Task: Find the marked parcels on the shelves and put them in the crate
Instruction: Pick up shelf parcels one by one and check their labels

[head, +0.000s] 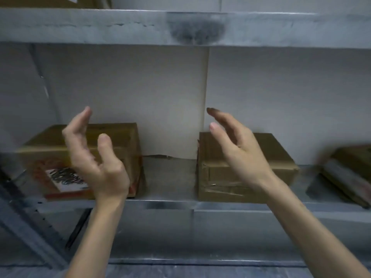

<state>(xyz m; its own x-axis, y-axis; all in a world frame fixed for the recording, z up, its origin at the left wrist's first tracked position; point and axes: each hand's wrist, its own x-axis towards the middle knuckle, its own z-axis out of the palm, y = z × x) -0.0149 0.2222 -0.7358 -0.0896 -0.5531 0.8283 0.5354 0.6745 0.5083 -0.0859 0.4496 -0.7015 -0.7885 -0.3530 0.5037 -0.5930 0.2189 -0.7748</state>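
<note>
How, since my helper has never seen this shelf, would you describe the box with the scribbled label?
Find the grey metal shelf with brown boxes in a row. Take the left box, behind the left hand. Only it has a white label with black scribble and red print on its front; the taped box beside it shows none.

free: bare grey metal shelf (169,177) between brown cardboard box with scribbled white label (125,137) and plain taped brown cardboard box (218,177) | overhead: room above both boxes, capped by grey upper shelf board (80,25) | rear: white back panel (140,87) closes | right: blurred dark parcel (349,173) blocks
</note>
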